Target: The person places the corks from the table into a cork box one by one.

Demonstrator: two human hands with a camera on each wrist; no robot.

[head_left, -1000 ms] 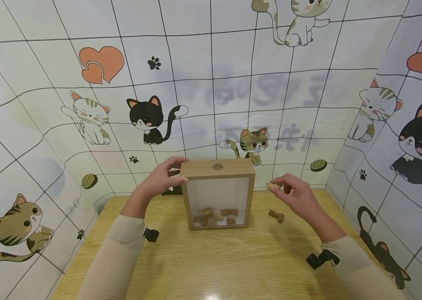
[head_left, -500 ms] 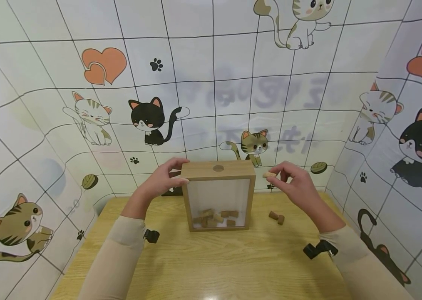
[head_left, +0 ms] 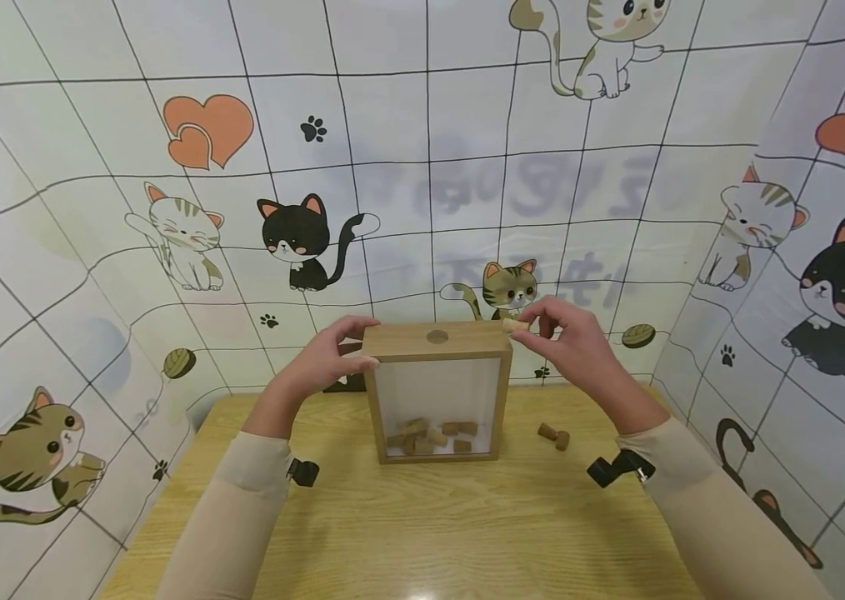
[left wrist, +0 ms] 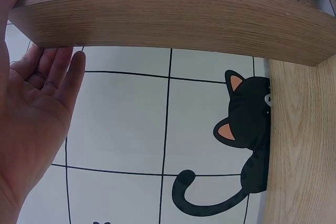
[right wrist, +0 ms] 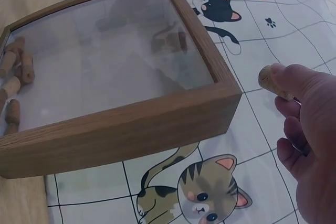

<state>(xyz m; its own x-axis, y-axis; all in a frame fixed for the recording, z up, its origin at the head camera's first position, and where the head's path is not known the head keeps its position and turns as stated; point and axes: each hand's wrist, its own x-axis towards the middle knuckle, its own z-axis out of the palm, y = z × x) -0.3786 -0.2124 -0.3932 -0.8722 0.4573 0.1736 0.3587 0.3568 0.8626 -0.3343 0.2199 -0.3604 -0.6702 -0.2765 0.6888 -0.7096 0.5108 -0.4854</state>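
A wooden shadow box [head_left: 437, 408] with a clear front stands upright on the table, a round hole [head_left: 437, 337] in its top. Several corks [head_left: 422, 439] lie at the bottom inside. My left hand [head_left: 325, 358] grips the box's upper left corner, thumb at the front edge and fingers behind; in the left wrist view the fingers [left wrist: 55, 74] reach around the side panel. Between thumb and fingers my right hand [head_left: 568, 337] pinches a cork [head_left: 516, 326] at the height of the box's top right corner. The right wrist view shows this cork [right wrist: 273, 81] apart from the frame.
Two loose corks [head_left: 554, 435] lie on the wooden table [head_left: 422, 517] to the right of the box. A white cloth [head_left: 392, 108] printed with cats and grid lines hangs behind the table and along both sides.
My right hand has lifted the cork and carried it leftward, from beside the box to its top right corner. The left hand has kept its grip on the box.
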